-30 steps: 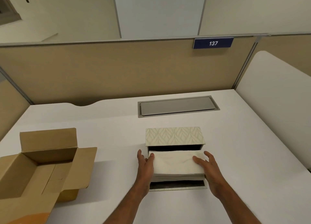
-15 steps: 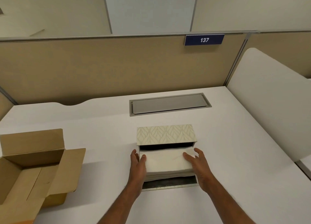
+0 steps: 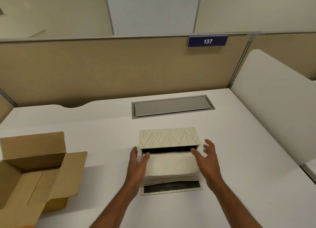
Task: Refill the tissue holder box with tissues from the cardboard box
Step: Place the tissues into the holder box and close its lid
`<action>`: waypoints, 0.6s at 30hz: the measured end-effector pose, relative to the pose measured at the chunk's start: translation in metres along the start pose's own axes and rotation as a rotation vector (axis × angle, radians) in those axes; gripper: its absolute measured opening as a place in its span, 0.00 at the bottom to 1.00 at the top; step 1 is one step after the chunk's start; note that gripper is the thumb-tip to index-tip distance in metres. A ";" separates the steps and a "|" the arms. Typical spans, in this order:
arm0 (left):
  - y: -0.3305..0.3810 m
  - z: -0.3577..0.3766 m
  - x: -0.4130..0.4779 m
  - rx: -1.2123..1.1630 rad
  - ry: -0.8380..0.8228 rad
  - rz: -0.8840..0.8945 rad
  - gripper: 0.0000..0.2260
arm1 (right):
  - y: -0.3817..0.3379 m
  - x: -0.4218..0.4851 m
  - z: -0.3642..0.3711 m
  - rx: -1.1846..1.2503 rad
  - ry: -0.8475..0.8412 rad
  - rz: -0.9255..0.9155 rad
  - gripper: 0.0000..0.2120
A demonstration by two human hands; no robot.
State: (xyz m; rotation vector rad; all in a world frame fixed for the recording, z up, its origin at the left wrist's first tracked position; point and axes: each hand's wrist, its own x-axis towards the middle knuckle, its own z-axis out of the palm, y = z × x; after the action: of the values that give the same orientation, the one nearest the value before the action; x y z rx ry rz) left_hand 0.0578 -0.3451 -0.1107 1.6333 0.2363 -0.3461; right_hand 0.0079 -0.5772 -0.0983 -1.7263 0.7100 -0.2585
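Tissue stack (image 3: 171, 164) is sitting half inside the patterned tissue holder box (image 3: 168, 137), mid-desk. Left hand (image 3: 136, 167) presses flat along its 9 o'clock side, fingers straight. Right hand (image 3: 207, 161) at 3 o'clock has fingers spread, fingertips just touching the stack. Opened cardboard box (image 3: 34, 167) is way off at 9 o'clock.

Single head view, looking forward and down, close over white desk (image 3: 239, 159), facing beige partition (image 3: 102, 70) behind.

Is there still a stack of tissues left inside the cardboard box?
No, the open cardboard box shows only its bare brown floor, while the tissue stack sits at the tissue holder box between both hands.
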 end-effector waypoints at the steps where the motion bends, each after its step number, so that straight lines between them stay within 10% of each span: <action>1: 0.005 -0.002 0.003 0.004 0.017 0.025 0.29 | -0.008 0.003 0.000 -0.001 0.019 -0.054 0.32; 18: 0.040 -0.018 0.039 0.155 -0.122 0.114 0.25 | -0.033 0.032 0.017 -0.318 -0.113 -0.203 0.28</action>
State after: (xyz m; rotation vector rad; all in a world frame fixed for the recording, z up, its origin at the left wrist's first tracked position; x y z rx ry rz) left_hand 0.1101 -0.3327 -0.0863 1.7628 0.0239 -0.3830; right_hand 0.0526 -0.5780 -0.0778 -2.1028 0.5120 -0.1921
